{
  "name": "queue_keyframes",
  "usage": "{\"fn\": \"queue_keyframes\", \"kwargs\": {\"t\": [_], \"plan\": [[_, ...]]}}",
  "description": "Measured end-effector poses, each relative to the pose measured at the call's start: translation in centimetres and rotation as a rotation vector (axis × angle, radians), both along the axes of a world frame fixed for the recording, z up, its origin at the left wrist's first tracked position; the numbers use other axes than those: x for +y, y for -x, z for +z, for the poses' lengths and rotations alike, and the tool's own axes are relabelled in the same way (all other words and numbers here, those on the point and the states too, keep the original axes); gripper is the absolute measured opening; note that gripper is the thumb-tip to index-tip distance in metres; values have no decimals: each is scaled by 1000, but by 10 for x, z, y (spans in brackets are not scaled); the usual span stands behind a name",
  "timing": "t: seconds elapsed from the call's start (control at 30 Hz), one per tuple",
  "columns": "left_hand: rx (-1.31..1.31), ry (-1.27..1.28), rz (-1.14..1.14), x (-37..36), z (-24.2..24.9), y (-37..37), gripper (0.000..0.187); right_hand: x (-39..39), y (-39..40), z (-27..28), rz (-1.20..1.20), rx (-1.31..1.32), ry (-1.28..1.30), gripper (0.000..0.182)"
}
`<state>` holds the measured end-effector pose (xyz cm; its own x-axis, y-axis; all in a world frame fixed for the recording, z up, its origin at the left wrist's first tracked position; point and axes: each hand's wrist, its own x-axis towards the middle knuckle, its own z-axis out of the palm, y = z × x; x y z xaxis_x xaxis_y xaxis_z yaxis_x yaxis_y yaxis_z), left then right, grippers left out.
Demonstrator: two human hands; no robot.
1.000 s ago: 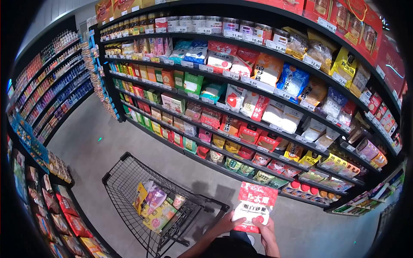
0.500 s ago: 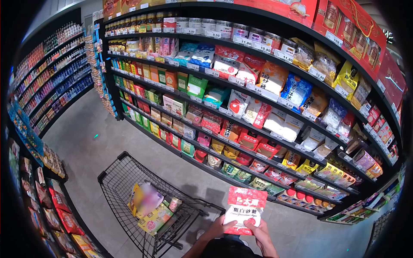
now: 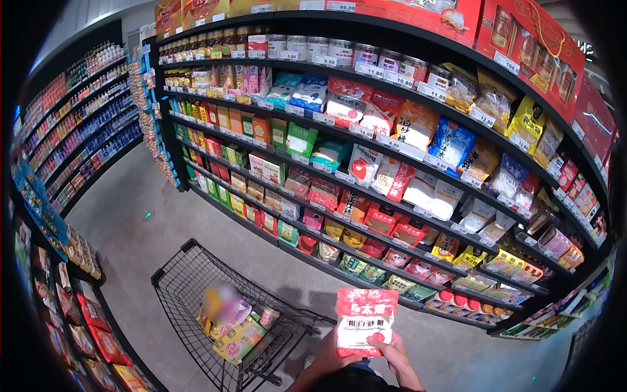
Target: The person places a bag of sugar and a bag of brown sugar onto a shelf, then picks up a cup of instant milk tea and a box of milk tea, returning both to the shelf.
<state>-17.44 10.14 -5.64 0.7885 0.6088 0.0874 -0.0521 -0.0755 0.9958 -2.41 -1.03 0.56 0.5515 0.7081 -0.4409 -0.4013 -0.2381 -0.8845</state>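
Observation:
A red and white bag of granulated sugar (image 3: 364, 323) is held upright in front of me, its printed front facing me. My left hand (image 3: 329, 353) is closed on the bag's lower left edge, with most of its fingers hidden behind it. At the lower right, my right hand (image 3: 394, 353) grips the bag too, its thumb lying across the front. To the left of my hands stands a black wire shopping cart (image 3: 189, 313). Inside it lie a yellow-green box (image 3: 240, 338), a small can or jar (image 3: 268, 317) and a partly blurred colourful package (image 3: 222, 307).
A long black shelf unit (image 3: 307, 256) full of bagged sugar, jars and boxes curves across the front and right. Another stocked shelf (image 3: 85, 111) stands at the far left, and packets fill a low rack (image 3: 108, 343) at near left. Grey floor (image 3: 124, 202) runs between them.
The sugar bag has shifted slightly left and down, and the left thumb no longer shows across its front. The cart sits slightly lower in view. Both hands still hold the bag.

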Motion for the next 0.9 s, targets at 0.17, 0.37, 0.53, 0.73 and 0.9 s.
{"fn": "queue_keyframes", "kwargs": {"t": [0.17, 0.37, 0.53, 0.73, 0.9], "plan": [[449, -690, -5, 10, -20, 18, 79, 22, -10, 21, -101, 14, -95, 43], [274, -535, -46, 49, -13, 15, 75, 67, -33, 51, -187, -68, -260, 43], [300, -583, 6, 94, -8, 7, 81, 121, -56, 69, -136, -77, -437, 45], [379, -626, 89, 166, -5, -7, 82, 187, -76, 62, -104, -21, -450, 41], [413, -567, 95, 222, 6, -17, 83, 241, -91, 54, -86, 61, -404, 34]]}}
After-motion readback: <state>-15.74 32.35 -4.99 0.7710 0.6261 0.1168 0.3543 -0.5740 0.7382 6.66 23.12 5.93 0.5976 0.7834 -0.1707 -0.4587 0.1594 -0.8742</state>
